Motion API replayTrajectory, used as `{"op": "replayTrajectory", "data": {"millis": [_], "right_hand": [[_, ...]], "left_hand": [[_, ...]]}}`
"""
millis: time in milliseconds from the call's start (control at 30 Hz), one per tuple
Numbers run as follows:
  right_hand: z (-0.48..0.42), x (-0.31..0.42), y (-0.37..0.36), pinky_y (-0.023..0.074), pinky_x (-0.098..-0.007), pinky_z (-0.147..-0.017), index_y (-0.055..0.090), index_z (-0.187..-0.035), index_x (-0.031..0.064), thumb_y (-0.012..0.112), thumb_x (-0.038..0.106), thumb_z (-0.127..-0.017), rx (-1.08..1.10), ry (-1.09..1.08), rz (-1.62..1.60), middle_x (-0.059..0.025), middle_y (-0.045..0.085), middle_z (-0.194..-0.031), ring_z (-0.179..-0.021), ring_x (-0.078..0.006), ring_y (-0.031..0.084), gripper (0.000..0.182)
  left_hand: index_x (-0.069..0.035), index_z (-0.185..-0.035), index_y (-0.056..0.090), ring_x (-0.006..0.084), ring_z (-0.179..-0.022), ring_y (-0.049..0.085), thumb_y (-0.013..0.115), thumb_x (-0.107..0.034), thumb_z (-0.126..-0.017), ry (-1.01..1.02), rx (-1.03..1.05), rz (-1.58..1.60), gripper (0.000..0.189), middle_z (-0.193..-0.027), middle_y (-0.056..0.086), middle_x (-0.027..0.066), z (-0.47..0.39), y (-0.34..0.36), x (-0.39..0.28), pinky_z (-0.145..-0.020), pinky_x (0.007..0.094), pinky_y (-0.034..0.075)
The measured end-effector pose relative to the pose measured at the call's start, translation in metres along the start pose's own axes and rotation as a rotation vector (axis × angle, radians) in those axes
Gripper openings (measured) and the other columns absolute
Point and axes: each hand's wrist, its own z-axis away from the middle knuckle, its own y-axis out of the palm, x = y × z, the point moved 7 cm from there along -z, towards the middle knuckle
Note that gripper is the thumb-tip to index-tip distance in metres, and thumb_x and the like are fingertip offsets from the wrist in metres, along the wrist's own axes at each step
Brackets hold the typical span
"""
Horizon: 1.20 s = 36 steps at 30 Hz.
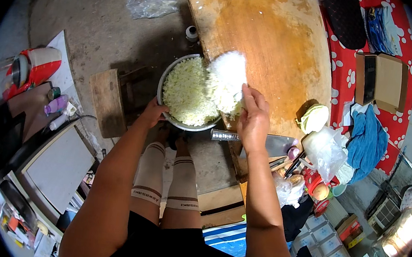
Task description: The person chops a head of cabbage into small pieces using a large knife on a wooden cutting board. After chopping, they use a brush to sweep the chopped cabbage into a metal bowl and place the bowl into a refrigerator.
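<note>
A round metal basin (160,90) full of finely chopped pale green cabbage (187,92) is at the left edge of the wooden board (286,76). My left hand (153,112) grips its lower left rim. Over the basin's right side, my right hand (254,114) pinches the edge of a white, motion-blurred object (229,69), perhaps a thin sheet or scraper. Chopped cabbage lies along its lower part. Below my right hand rests a cleaver (277,145), its metal handle sticking out past the board's edge. A cut piece of cabbage (314,119) sits at the board's right side.
A purple onion or shallot (293,152), a clear plastic bag (324,150) and a blue towel (366,143) crowd the right. An open cardboard box (391,84) lies on the red paw-print cloth. Left of the basin stands a wooden stool (107,103); crumpled plastic (153,6) lies on the floor.
</note>
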Motion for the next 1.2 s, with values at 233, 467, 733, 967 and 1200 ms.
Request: {"op": "replayTrajectory", "data": {"millis": [233,467,733,967,1200], "right_hand": [[0.010,0.036,0.007,0.0479,-0.0372,-0.087,0.061,-0.126,0.0092,0.056,-0.015,-0.064,0.044,-0.082,0.004,-0.0122,0.059,-0.121,-0.097,-0.0312,0.057,0.067],[0.056,-0.029,-0.032,0.0427,-0.0359,-0.098,0.049,-0.135,0.0044,0.053,-0.016,-0.075,-0.176,0.229,-0.123,-0.0192,0.051,-0.123,-0.111,-0.0355,0.054,0.064],[0.089,-0.048,-0.014,0.0477,-0.0385,-0.087,0.045,-0.136,-0.0020,0.054,-0.010,-0.076,-0.079,0.347,0.074,-0.0228,0.050,-0.116,-0.100,-0.0380,0.056,0.062],[0.074,-0.007,0.016,0.0485,-0.0373,-0.086,0.047,-0.135,-0.0020,0.056,-0.011,-0.075,-0.046,0.292,-0.108,-0.0226,0.051,-0.117,-0.102,-0.0378,0.056,0.061],[0.070,0.033,0.020,0.0480,-0.0368,-0.084,0.052,-0.134,0.0024,0.057,-0.014,-0.073,0.017,0.218,-0.139,-0.0188,0.054,-0.115,-0.097,-0.0336,0.057,0.063]], "left_hand": [[-0.011,-0.130,0.046,0.0272,-0.099,0.061,0.059,0.004,-0.078,0.014,0.003,0.012,0.055,-0.114,0.059,0.0101,-0.010,-0.002,0.007,-0.080,0.0476,0.055],[-0.009,-0.128,0.047,0.0273,-0.099,0.061,0.061,0.002,-0.078,-0.004,-0.001,0.020,0.052,-0.116,0.058,0.0110,-0.024,-0.005,0.018,-0.081,0.0456,0.055],[-0.011,-0.127,0.048,0.0246,-0.093,0.062,0.064,0.001,-0.071,0.012,0.004,0.061,0.059,-0.108,0.060,0.0084,-0.039,-0.004,0.034,-0.071,0.0419,0.055],[-0.006,-0.127,0.044,0.0276,-0.094,0.062,0.065,0.003,-0.076,-0.018,0.033,0.048,0.055,-0.113,0.057,0.0133,-0.024,0.004,0.023,-0.074,0.0422,0.057],[-0.007,-0.125,0.048,0.0257,-0.089,0.064,0.063,0.002,-0.074,0.007,-0.003,0.067,0.054,-0.106,0.061,0.0109,-0.022,-0.005,0.025,-0.070,0.0402,0.057]]}}
